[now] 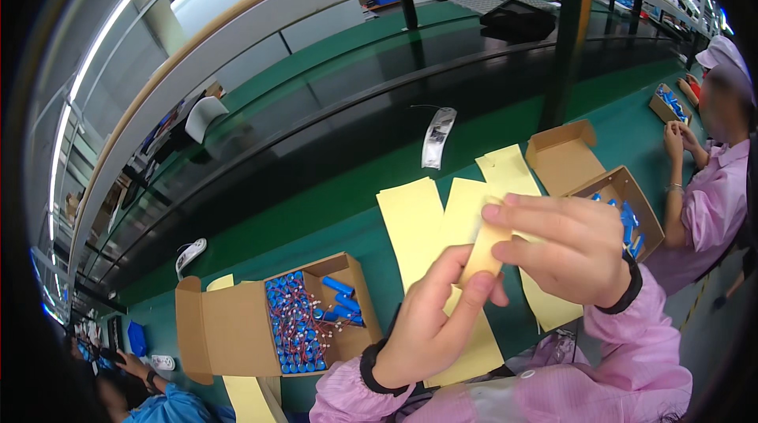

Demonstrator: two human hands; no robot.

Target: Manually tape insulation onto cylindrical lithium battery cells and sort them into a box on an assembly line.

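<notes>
1. The left hand (426, 332) is closed in a pinch, thumb and fingers gripping the lower end of a yellow strip (482, 253).
2. The right hand (572, 245) grips the same strip higher up, fingertips on its top and right edge; the strip is between the two hands, above the sheets (412, 222).
3. Those yellow sheets lie in side-by-side rows, their far ends showing past the hands and one near end below the left hand.
4. Left of them is an open box (241, 332), flaps spread leftward, holding wired cells (294, 316) packed tight and loose blue cells (341, 287) at its right side.
5. Green table (380, 259) shows as a narrow gap between that box's right wall and the nearest sheets.
6. A second open box (564, 161) stands just beside the sheets on the right; the right hand overlaps it in view, leaving little sideways room visible there.
7. Beyond the sheets lies a white device (438, 139), well apart from both hands.
</notes>
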